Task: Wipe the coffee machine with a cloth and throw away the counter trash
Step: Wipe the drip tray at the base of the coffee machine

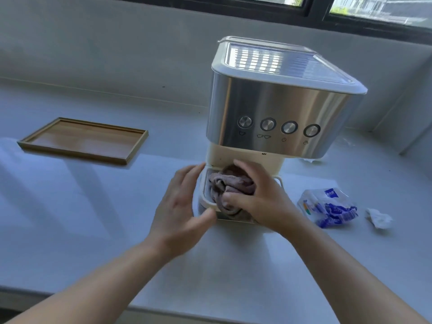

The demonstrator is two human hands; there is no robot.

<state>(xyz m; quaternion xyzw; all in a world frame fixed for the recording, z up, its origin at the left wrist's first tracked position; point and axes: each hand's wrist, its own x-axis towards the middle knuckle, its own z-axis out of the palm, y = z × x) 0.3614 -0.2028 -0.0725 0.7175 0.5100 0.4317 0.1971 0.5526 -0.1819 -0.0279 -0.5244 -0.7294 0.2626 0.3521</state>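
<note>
While my right hand [261,197] is clenched around the bunched cloth [230,188] and pressing it into the drip tray [207,200] at the foot of the coffee machine [278,101], my left hand [181,206] is spread and holds nothing, its fingers resting against the tray's outer wall just left of the grip. Risk one: the tray looks like a loose insert, so a hard scrub away from the bracing hand could slide or tip it out. Risk two: the cloth overhangs the tray's near edge below my thumb; it may drag residue onto the counter [70,230]. Risk three, as I judge it: the trash is untouched, with a crumpled blue-and-white wrapper [327,206] and a white paper scrap [378,217] lying well right of the grip, where a wide wiping stroke or my forearm could knock them off the counter.
</note>
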